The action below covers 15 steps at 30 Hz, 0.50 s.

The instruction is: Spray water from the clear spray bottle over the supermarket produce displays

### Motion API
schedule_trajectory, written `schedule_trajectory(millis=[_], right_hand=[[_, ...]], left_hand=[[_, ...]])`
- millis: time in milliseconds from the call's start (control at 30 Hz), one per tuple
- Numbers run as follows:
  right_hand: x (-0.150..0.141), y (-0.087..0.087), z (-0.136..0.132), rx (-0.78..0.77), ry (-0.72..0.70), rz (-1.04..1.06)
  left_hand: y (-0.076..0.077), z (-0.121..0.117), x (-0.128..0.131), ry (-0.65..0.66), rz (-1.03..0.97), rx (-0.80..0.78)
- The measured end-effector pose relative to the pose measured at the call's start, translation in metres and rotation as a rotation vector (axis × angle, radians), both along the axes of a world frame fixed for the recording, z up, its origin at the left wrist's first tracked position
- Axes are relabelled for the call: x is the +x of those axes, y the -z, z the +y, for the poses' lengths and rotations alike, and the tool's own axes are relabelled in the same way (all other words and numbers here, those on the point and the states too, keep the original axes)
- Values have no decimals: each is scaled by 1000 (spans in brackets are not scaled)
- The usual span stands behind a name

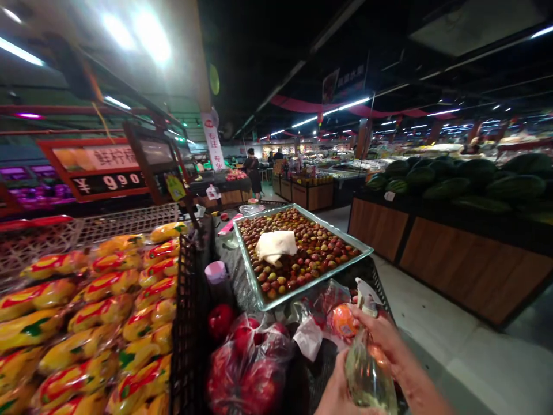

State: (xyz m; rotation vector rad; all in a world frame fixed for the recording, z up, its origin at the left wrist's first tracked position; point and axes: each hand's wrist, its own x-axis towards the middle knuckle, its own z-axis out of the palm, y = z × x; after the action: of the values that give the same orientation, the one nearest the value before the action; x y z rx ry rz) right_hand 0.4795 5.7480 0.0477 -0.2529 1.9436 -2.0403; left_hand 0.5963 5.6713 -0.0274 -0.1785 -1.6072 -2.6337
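My right hand [380,337] grips the neck of a clear plastic spray bottle [367,369] below its white trigger head [365,294]. My left hand [339,392] holds the lower part of the bottle at the bottom edge of the view. Just beyond the hands lies a clear bag holding an orange [344,321]. A bag of red apples [248,363] sits to their left. Farther off, a glass-rimmed tray [302,282] holds small red and yellow plums, with a white cloth [275,246] lying on them.
Yellow bagged produce with red print [99,323] fills a display to the left, behind a black wire crate wall [185,311]. Watermelons [458,184] are piled on a wood-panelled stand at right. A price sign [108,181] hangs at left, and a person [253,173] stands far back.
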Motion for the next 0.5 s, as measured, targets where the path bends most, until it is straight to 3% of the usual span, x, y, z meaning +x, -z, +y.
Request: schedule_trajectory(millis=[133, 233, 400, 500], right_hand=[[-22, -6, 9, -12, -63, -73], [-30, -10, 2, -6, -189, 60], [-30, -14, -40, 128, -612, 331], [-25, -22, -67, 240, -738, 454]], left_hand=[[0, 14, -23, -68, 25, 19], [4, 28, -31, -219, -28, 86], [17, 34, -25, -539, -162, 46], [27, 24, -20, -678, -187, -33]])
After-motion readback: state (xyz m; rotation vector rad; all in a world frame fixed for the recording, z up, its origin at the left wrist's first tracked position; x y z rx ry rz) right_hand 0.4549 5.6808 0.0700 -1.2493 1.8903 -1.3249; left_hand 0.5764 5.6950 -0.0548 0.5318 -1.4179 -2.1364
